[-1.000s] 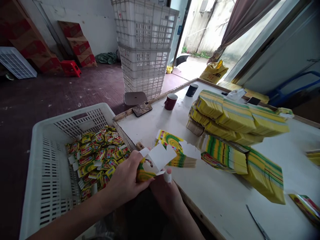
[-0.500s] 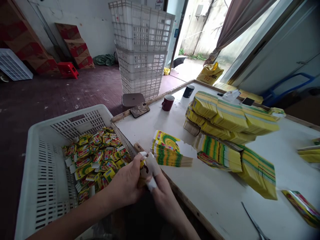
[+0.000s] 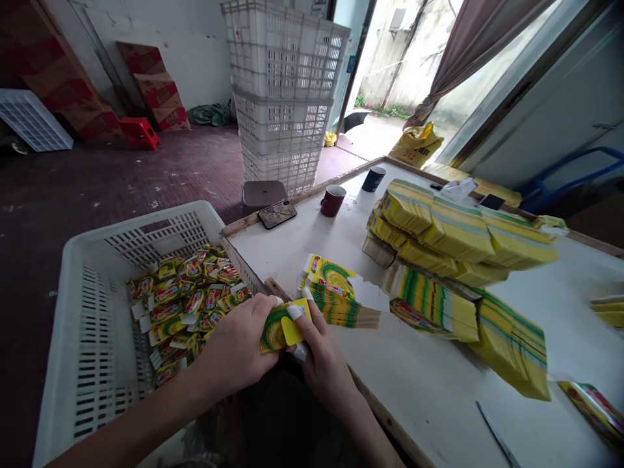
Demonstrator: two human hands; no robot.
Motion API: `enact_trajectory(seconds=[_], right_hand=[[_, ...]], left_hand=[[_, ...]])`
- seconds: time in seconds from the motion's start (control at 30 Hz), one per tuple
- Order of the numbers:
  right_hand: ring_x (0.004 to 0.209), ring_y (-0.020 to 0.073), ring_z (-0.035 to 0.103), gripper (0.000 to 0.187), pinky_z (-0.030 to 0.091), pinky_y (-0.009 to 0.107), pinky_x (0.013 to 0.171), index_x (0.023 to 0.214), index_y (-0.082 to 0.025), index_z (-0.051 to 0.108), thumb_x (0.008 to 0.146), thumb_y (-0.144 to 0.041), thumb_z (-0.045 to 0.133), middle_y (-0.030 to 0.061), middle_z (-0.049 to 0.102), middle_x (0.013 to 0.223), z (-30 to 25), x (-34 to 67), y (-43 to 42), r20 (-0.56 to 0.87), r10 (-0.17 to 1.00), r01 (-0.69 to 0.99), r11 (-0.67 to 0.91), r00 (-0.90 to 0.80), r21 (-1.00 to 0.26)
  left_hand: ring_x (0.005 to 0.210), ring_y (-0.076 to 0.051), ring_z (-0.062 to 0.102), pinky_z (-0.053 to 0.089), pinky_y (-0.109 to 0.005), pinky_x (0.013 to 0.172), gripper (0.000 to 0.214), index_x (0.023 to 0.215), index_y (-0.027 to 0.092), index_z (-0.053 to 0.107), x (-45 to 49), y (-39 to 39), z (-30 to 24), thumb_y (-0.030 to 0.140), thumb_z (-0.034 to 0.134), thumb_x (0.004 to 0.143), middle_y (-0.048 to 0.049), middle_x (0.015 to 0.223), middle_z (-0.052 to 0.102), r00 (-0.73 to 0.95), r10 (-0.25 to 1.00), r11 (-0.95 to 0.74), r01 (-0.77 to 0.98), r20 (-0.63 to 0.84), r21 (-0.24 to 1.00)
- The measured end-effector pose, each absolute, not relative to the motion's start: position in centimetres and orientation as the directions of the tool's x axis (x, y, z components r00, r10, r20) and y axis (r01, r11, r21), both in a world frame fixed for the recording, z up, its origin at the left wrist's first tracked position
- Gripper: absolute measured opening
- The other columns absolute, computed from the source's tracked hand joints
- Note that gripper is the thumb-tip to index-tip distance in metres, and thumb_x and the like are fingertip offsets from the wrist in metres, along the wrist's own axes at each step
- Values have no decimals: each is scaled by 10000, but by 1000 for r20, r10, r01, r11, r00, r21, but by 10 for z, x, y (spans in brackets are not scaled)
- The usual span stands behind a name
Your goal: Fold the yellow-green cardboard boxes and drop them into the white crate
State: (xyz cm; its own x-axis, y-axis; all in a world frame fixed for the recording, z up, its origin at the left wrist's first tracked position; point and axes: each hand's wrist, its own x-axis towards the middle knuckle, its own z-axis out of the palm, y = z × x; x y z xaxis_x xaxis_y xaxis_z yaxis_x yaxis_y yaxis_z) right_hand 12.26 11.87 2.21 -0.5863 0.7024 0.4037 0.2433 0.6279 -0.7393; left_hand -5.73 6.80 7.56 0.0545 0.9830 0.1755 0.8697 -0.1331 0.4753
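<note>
Between both hands, over the table's near edge, is a small yellow and green cardboard box [image 3: 274, 329] with a yellow flap standing out. My left hand [image 3: 244, 338] grips its left side, thumb on top. My right hand [image 3: 319, 348], with white coverings on its fingertips, pinches the right end near the flap. Just beyond the hands lies a stack of flat printed cartons [image 3: 336, 292] on the white table [image 3: 414, 383]. Left of the hands, a white plastic crate [image 3: 92, 279] holds many small printed boxes [image 3: 190, 292].
Bundled yellow cartons [image 3: 448, 227] are piled at the table's middle. A maroon mug [image 3: 333, 201], a black cup [image 3: 374, 179] and a phone [image 3: 277, 214] stand or lie along the far-left edge. Scissors [image 3: 497, 435] lie at the front right. Tall stacked crates [image 3: 287, 84] rise behind.
The box between my hands has turned so its yellow and green face and flap now show. My right thumb has shifted onto it. The view has swung slightly left.
</note>
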Motion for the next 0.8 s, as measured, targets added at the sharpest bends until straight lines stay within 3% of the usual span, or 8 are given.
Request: enact_trajectory(seconds=[0.1, 0.2, 0.27, 0.37, 0.43, 0.5, 0.63, 0.8], right_hand=[[1323, 259, 447, 315, 459, 362, 1006, 1223, -240, 616, 924, -230, 515, 139, 413, 1462, 34, 131, 131, 370, 681, 177, 591, -632, -787], [1226, 239, 533, 226, 472, 336, 967, 1100, -249, 678, 894, -274, 587, 118, 502, 1360, 50, 138, 140, 292, 624, 121, 533, -725, -837], [1240, 249, 510, 219, 453, 353, 985, 1060, -252, 682, 843, -261, 656, 108, 502, 1346, 56, 138, 139, 270, 635, 123, 504, -724, -855], [1316, 264, 423, 410, 399, 394, 1049, 1185, -259, 586, 793, -240, 707, 106, 463, 1387, 51, 133, 126, 248, 760, 105, 383, -601, -918], [1344, 259, 393, 668, 363, 416, 1086, 1387, -270, 381, 801, -264, 703, 110, 396, 1458, 42, 129, 116, 188, 825, 42, 248, -534, -968], [1372, 254, 358, 781, 330, 428, 1113, 1480, -257, 210, 844, -321, 657, 111, 322, 1519, 33, 127, 109, 121, 848, 0, 142, -515, -990], [1391, 239, 336, 553, 283, 422, 1144, 1469, -192, 304, 964, -381, 421, 104, 368, 1508, 27, 121, 103, 102, 897, 67, 144, -429, -987], [1303, 224, 460, 502, 388, 378, 1069, 1460, -163, 309, 991, -342, 326, 134, 453, 1442, 35, 112, 104, 162, 893, 145, 242, -420, -959]], left_hand=[[996, -241, 587, 484, -364, 858, 495, 1161, 220, 428, -58, 66, 75, 280, 672, 735, -58, 1095, 590, 43, 984, -123, 869, 174, 480], [1027, -233, 585, 473, -350, 884, 514, 1175, 220, 436, -58, 65, 74, 264, 675, 722, -54, 1124, 588, 56, 987, -124, 857, 150, 499], [1031, -229, 582, 473, -344, 886, 507, 1175, 216, 437, -57, 66, 75, 250, 666, 725, -54, 1122, 586, 70, 985, -140, 851, 156, 505], [1032, -237, 579, 473, -361, 888, 503, 1169, 210, 435, -55, 67, 79, 226, 653, 715, -59, 1108, 586, 79, 983, -152, 849, 164, 506], [1023, -245, 582, 477, -372, 879, 491, 1157, 209, 435, -53, 67, 82, 237, 650, 716, -61, 1096, 588, 90, 985, -154, 845, 148, 511], [999, -244, 591, 485, -368, 857, 469, 1150, 213, 433, -51, 67, 83, 275, 646, 737, -58, 1085, 591, 100, 985, -158, 839, 137, 520], [985, -246, 596, 490, -360, 839, 452, 1156, 211, 436, -48, 66, 82, 248, 618, 743, -62, 1087, 591, 127, 981, -182, 851, 143, 493], [1039, -276, 591, 493, -384, 856, 484, 1204, 190, 440, -54, 65, 78, 196, 577, 740, -93, 1138, 593, 173, 969, -228, 901, 176, 370]])
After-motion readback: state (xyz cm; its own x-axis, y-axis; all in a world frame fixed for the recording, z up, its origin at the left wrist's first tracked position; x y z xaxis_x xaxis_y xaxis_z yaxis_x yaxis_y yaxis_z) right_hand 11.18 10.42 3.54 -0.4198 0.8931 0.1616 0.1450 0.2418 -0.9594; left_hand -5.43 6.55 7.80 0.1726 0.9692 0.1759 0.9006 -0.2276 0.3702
